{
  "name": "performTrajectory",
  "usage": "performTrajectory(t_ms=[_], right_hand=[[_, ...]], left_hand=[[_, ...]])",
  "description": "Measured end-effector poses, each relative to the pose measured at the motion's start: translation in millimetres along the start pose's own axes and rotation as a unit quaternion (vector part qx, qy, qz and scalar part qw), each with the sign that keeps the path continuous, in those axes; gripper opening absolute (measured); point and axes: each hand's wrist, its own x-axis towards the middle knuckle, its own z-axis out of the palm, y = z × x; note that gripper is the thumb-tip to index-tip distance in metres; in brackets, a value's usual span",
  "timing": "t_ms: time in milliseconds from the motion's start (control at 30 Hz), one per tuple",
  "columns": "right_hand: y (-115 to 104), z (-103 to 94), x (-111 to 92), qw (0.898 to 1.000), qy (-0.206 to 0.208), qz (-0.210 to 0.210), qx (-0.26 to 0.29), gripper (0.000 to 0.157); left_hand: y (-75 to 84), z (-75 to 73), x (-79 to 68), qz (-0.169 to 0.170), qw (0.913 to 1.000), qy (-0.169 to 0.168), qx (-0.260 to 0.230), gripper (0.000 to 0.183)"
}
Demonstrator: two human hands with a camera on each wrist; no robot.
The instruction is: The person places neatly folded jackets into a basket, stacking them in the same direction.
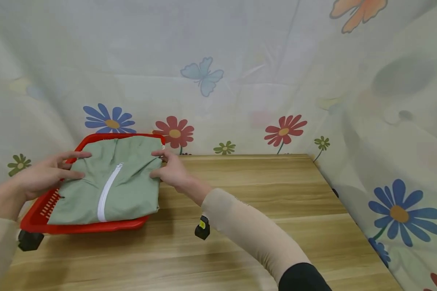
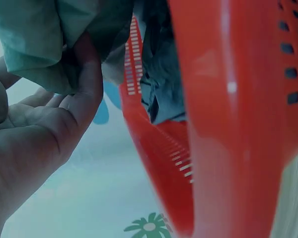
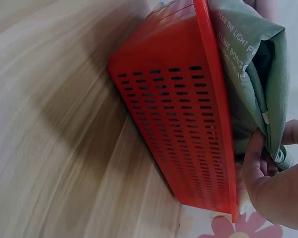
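A folded light-green zip jacket (image 1: 131, 202) with a white zipper lies over the top of a red plastic basket (image 1: 91, 228). My left hand (image 1: 45, 176) grips the jacket's left side, fingers beneath the cloth in the left wrist view. My right hand (image 1: 171, 171) pinches its right edge between thumb and fingers. White lettering shows on the jacket's side (image 3: 233, 59) in the right wrist view. Inside the basket, below the jacket, dark blue-grey cloth (image 2: 166, 94) is partly visible; the rest of the contents is hidden.
The basket stands on a wood-grain table (image 1: 262, 202), at its left. Behind and to the right hangs a pale curtain (image 1: 240, 48) printed with flowers and butterflies. A small black device (image 1: 202, 228) hangs by my right wrist.
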Motion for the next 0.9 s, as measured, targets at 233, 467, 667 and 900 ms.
performTrajectory(t_ms=[233,467,667,900], right_hand=[[2.7,16.7,4.0,1.000,0.023,0.004,-0.016,0.053],[3.5,25.3,4.8,1.000,0.024,0.010,-0.016,0.050],[7.3,23.2,5.4,1.000,0.027,-0.001,-0.005,0.049],[12.2,15.1,8.8,0.998,0.052,-0.001,0.035,0.045]], left_hand=[[-9.3,-9.7,1.3,0.004,0.9993,0.020,0.032,0.073],[-18.5,-16.8,4.8,0.001,0.9985,0.039,0.039,0.070],[-19.2,-15.8,5.3,0.006,0.9935,0.070,0.090,0.071],[-17.4,-18.5,6.4,-0.014,0.9802,0.089,0.176,0.077]])
